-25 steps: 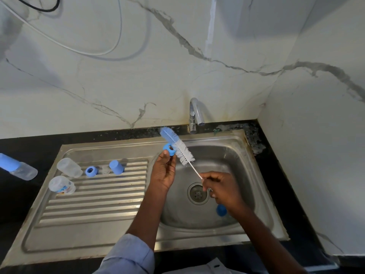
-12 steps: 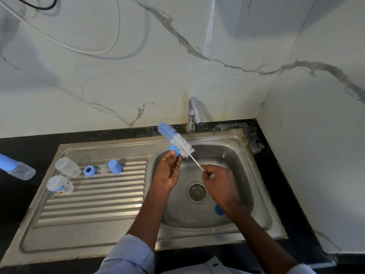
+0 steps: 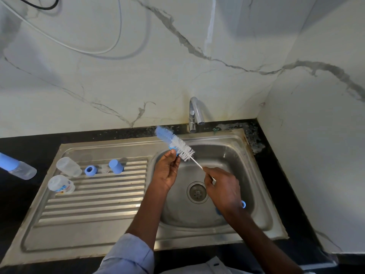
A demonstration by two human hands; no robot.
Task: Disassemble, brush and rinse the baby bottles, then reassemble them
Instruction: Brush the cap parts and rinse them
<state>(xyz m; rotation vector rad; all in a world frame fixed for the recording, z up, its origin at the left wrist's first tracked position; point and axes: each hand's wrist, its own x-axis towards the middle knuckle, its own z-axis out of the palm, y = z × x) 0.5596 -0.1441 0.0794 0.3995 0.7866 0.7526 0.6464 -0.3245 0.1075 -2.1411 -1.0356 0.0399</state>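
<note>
My left hand pinches a small blue bottle ring above the sink basin's left edge. The blue-and-white bottle brush passes through or right against that ring. My right hand grips the brush's thin white handle over the drain. On the drainboard lie two clear bottle bodies, a blue ring, a clear teat and a blue cap. An assembled bottle lies on the black counter at the far left.
A chrome tap stands behind the steel sink basin. Another blue part lies in the basin, half hidden by my right wrist. Marble walls close in behind and to the right. White cables hang on the back wall.
The brush has slid further up and left past the ring, and my right hand has followed it toward my left hand. The ring is now mostly hidden behind the bristles.
</note>
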